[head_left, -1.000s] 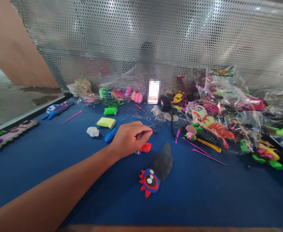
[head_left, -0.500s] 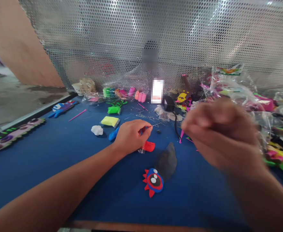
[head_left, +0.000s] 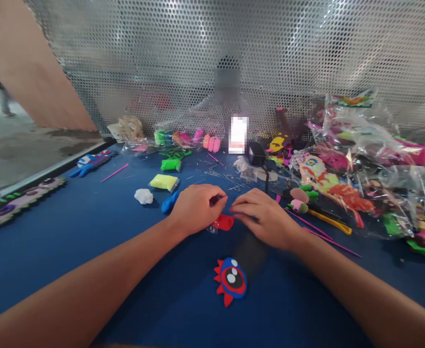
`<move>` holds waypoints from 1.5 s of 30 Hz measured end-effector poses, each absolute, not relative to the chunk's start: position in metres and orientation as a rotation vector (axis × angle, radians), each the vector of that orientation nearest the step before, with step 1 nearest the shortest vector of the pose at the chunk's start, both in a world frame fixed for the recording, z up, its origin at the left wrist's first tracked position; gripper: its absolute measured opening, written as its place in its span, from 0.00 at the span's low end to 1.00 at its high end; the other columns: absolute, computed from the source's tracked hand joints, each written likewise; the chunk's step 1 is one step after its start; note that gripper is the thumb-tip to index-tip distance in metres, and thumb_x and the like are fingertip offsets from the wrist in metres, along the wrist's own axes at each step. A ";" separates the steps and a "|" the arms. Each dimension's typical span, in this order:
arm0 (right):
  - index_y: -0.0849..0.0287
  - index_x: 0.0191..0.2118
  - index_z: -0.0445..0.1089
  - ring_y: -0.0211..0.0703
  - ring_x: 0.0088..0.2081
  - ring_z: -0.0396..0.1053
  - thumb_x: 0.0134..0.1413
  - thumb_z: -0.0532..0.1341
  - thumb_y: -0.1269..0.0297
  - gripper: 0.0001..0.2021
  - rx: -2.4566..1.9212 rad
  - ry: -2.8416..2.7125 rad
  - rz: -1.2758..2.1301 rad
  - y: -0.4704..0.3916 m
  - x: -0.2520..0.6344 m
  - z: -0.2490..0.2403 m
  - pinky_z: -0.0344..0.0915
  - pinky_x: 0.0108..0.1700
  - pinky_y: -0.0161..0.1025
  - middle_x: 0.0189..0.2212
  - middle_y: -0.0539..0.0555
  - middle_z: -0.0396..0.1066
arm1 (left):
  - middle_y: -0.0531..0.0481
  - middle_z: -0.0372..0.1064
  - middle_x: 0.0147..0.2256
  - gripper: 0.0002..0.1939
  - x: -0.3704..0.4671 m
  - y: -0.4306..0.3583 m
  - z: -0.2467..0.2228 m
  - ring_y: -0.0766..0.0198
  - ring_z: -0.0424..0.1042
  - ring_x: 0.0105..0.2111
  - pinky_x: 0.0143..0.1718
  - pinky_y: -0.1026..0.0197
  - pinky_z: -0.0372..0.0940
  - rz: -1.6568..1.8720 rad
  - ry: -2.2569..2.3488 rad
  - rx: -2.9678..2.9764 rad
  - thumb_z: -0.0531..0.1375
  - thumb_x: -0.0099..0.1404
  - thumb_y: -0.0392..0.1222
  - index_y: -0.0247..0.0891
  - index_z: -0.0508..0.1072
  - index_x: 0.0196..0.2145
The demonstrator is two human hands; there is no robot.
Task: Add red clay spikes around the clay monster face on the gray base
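My left hand [head_left: 199, 209] is closed in a pinch above the table, and whatever sits between its fingertips is too small to make out. Close by on the right, my right hand [head_left: 266, 218] also has thumb and fingers together; its fingertips nearly meet the left ones. Beneath them lies red clay [head_left: 224, 222] in a clear wrapper. Nearer to me is a clay figure with a blue head [head_left: 233, 279], red spikes and one large eye. Its dark grey body [head_left: 252, 253] runs up under my right hand, which hides the far end. Blue clay [head_left: 169, 202] lies beside my left hand.
White clay [head_left: 143, 196], a yellow clay pack [head_left: 164, 182] and a green pack [head_left: 170, 165] lie to the left. Thin sticks [head_left: 234, 182] are scattered behind my hands. Pink tools [head_left: 331, 242] and plastic bags [head_left: 364, 130] crowd the right. A perforated metal panel [head_left: 183, 53] stands behind.
My right hand has come down and left from its raised, blurred position to meet my left hand. The left hand keeps its pinch, almost unmoved. Tools and clay pieces on the right are uncovered.
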State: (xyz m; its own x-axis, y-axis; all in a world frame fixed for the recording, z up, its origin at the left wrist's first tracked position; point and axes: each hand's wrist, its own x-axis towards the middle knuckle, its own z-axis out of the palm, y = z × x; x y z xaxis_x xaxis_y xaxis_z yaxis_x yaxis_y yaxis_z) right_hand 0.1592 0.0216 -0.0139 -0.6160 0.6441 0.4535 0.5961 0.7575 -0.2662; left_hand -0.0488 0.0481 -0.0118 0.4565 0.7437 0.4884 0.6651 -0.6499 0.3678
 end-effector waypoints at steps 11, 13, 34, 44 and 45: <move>0.56 0.36 0.75 0.47 0.42 0.62 0.59 0.58 0.68 0.07 -0.993 -2.579 -0.125 0.020 0.152 -0.016 0.58 0.46 0.45 0.40 0.54 0.71 | 0.52 0.75 0.29 0.07 -0.048 0.048 -0.014 0.64 0.72 0.28 0.30 0.62 0.63 0.887 1.230 2.627 0.58 0.63 0.40 0.41 0.77 0.33; 0.57 0.35 0.74 0.46 0.42 0.62 0.58 0.58 0.69 0.07 -0.998 -2.571 -0.140 0.020 0.150 -0.017 0.58 0.45 0.45 0.39 0.54 0.71 | 0.52 0.75 0.30 0.07 -0.048 0.048 -0.014 0.64 0.72 0.29 0.30 0.62 0.63 0.873 1.216 2.641 0.58 0.63 0.40 0.41 0.77 0.33; 0.58 0.33 0.74 0.40 0.36 0.68 0.56 0.60 0.70 0.05 -1.144 -2.061 0.376 0.023 0.152 -0.013 0.62 0.36 0.38 0.34 0.53 0.71 | 0.52 0.75 0.34 0.11 -0.051 0.050 -0.017 0.67 0.73 0.35 0.36 0.65 0.67 1.092 0.877 2.790 0.56 0.69 0.43 0.41 0.77 0.42; 0.57 0.33 0.76 0.41 0.35 0.68 0.58 0.60 0.66 0.07 -1.138 -1.993 0.648 0.020 0.152 -0.009 0.61 0.35 0.39 0.34 0.53 0.71 | 0.51 0.75 0.37 0.11 -0.053 0.050 -0.019 0.67 0.74 0.37 0.37 0.64 0.68 1.116 0.776 2.814 0.56 0.68 0.41 0.42 0.77 0.44; 0.57 0.33 0.77 0.42 0.36 0.68 0.58 0.59 0.66 0.08 -1.133 -2.004 0.646 0.019 0.152 -0.009 0.62 0.36 0.40 0.35 0.53 0.71 | 0.51 0.75 0.36 0.10 -0.052 0.049 -0.019 0.67 0.74 0.36 0.37 0.65 0.68 1.116 0.783 2.811 0.56 0.68 0.41 0.41 0.77 0.43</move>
State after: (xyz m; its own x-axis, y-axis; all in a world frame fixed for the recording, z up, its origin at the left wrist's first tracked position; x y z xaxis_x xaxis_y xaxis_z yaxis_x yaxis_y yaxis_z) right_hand 0.1521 0.0188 -0.0085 -0.3427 0.8717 0.3502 0.5034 0.4852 -0.7149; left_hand -0.0524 0.0495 -0.0185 0.6193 0.4573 0.6383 0.4451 -0.8741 0.1944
